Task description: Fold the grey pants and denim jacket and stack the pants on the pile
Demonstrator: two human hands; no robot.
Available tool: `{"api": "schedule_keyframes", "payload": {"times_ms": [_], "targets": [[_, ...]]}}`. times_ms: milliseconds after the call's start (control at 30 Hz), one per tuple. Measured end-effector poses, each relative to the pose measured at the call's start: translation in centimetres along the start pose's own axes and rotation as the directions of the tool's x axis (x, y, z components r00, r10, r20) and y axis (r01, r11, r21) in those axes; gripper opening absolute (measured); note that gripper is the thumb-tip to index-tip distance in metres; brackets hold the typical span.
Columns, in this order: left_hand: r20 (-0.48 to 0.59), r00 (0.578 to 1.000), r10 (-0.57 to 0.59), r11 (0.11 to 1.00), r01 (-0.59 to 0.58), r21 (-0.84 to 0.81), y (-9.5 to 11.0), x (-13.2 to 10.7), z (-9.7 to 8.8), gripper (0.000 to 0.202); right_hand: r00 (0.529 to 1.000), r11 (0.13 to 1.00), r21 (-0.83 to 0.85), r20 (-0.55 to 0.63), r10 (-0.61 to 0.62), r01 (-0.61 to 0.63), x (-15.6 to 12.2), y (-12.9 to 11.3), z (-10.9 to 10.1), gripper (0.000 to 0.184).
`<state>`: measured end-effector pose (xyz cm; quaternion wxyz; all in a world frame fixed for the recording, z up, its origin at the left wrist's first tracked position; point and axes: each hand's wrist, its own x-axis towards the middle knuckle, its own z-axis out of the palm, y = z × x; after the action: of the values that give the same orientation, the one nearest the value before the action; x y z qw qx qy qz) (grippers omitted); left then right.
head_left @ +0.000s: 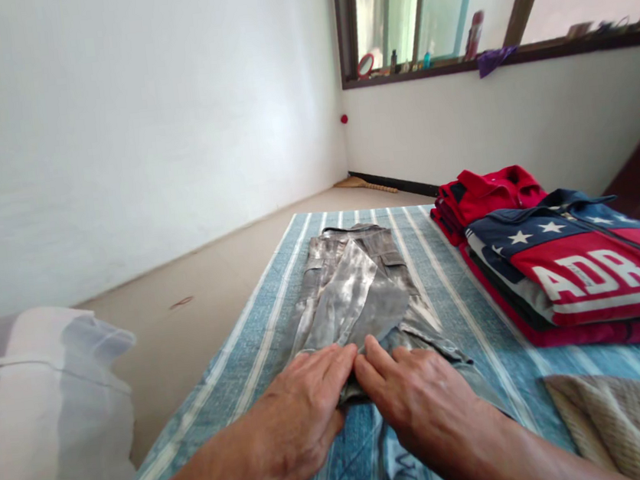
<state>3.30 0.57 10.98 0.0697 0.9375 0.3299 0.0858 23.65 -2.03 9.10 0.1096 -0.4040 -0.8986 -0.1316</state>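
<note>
A grey mottled garment (332, 300) with flap pockets lies lengthwise on a blue striped cloth (271, 315). A plain grey piece of it is folded slantwise over its middle. My left hand (303, 419) grips its near edge, fingers together on top and the thumb lower down. Beside it, almost touching at the fingertips, my right hand (413, 399) is closed on the same edge, its thumb hidden. Part of the garment sticks out past my right hand.
On the right are stacked folded clothes, with a red, navy and white jacket (588, 256) and a red collared garment (493, 193). A brown ribbed cloth (635, 420) lies nearer. A wrapped bundle (44, 410) stands on the left. A windowsill (451, 69) holds small items.
</note>
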Motion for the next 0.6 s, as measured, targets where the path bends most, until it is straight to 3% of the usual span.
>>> {"api": "schedule_keyframes", "payload": {"times_ms": [267, 400, 500, 600], "targets": [[0.144, 0.984, -0.109, 0.974, 0.135, -0.180, 1.3, 0.0, -0.7, 0.062, 0.991, 0.989, 0.145, 0.135, 0.018, -0.038, -0.6, 0.4, -1.2, 0.032], [0.189, 0.973, -0.134, 0.969, 0.169, -0.183, 1.9, 1.2, -2.4, 0.059, 0.984, 0.982, 0.182, 0.177, 0.014, -0.046, 0.1, 1.2, -2.5, 0.030], [0.151, 0.980, -0.125, 0.974, 0.150, -0.167, 2.4, 1.5, -3.6, 0.056, 0.995, 0.988, 0.153, 0.098, -0.011, -0.004, 0.2, 2.0, -4.6, 0.026], [0.036, 0.997, -0.066, 0.980, 0.072, -0.184, 2.5, 0.2, -2.1, 0.052, 0.994, 0.995, 0.047, -0.070, -0.086, 0.090, -1.2, 2.0, -5.4, 0.024]]}}
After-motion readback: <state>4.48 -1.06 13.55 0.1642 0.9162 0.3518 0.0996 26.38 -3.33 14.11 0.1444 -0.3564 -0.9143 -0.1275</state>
